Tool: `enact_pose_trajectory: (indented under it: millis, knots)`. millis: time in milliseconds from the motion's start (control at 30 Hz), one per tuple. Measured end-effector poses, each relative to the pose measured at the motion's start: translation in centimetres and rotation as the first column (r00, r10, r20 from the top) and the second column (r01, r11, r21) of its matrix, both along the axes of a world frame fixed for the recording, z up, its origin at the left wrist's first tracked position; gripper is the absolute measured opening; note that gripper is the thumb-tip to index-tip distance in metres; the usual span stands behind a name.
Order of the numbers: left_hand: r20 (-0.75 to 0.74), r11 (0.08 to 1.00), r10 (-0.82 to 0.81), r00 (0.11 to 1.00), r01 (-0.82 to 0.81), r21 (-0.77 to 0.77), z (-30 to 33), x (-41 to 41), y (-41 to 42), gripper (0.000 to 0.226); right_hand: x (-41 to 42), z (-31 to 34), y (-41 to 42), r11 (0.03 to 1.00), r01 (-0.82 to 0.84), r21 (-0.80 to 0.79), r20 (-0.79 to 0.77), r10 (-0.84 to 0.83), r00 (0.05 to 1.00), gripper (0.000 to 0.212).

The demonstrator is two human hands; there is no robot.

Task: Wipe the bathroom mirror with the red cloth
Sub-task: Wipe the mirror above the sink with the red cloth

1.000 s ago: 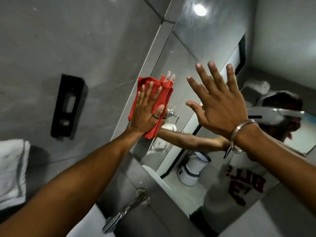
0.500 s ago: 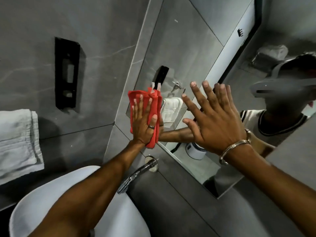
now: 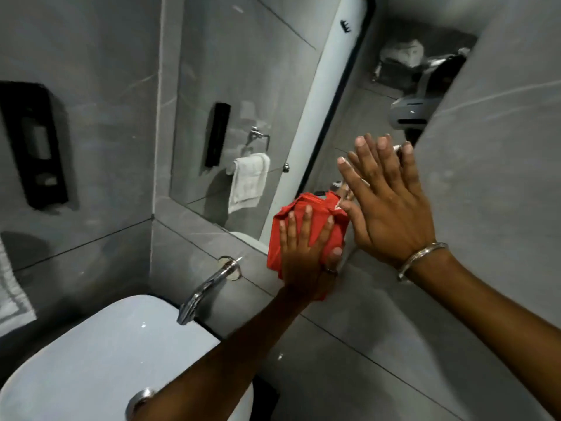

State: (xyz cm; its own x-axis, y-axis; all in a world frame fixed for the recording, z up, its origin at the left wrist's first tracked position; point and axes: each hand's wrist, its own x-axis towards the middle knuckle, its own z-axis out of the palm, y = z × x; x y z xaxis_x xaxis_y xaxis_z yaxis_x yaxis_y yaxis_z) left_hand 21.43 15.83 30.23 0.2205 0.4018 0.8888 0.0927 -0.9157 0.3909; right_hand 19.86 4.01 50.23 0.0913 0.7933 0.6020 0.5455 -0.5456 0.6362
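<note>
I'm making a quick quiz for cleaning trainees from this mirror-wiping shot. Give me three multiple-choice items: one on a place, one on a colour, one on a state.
1. Where is the red cloth?
A. at the mirror's lower edge
B. in the basin
C. on the towel ring

2. What colour is the wall-mounted dispenser?
A. white
B. black
C. red

3. How is the right hand posed?
A. clenched in a fist
B. gripping the faucet
C. open and flat, fingers spread

Answers: 1 A, the left hand presses it against the mirror at the bottom edge, above the faucet. 2 B, its casing is black on grey tile. 3 C, it holds nothing.
</note>
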Motion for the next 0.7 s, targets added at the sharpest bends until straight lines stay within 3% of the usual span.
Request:
enact_pose_trajectory:
  millis: [233,267,433,700]
  knots:
    - [-0.006,1.000,0.008,1.000,-0.008,-0.002,4.0,-0.4,-3.2,0.063,0.9,2.2,-5.3,0.987,0.114,0.109,0.003,-0.115,0.993,0.073]
    - [0.008,0.998,-0.009,1.000,0.008,0.066,8.0,-0.3,-4.2,0.063,1.0,4.7,-7.1,0.973,0.142,0.184,0.025,-0.149,0.989,0.074]
    - [0.005,0.995,-0.056,0.998,0.055,0.080,19.8,0.4,-3.7,0.068,2.2,9.6,-8.5,0.936,0.197,0.293,-0.025,-0.198,0.980,0.074]
    - [0.071,0.976,-0.118,0.990,0.102,0.194,41.1,0.4,-2.4,0.075,2.3,17.8,-8.0,0.905,0.153,0.397,-0.055,-0.143,0.988,0.072]
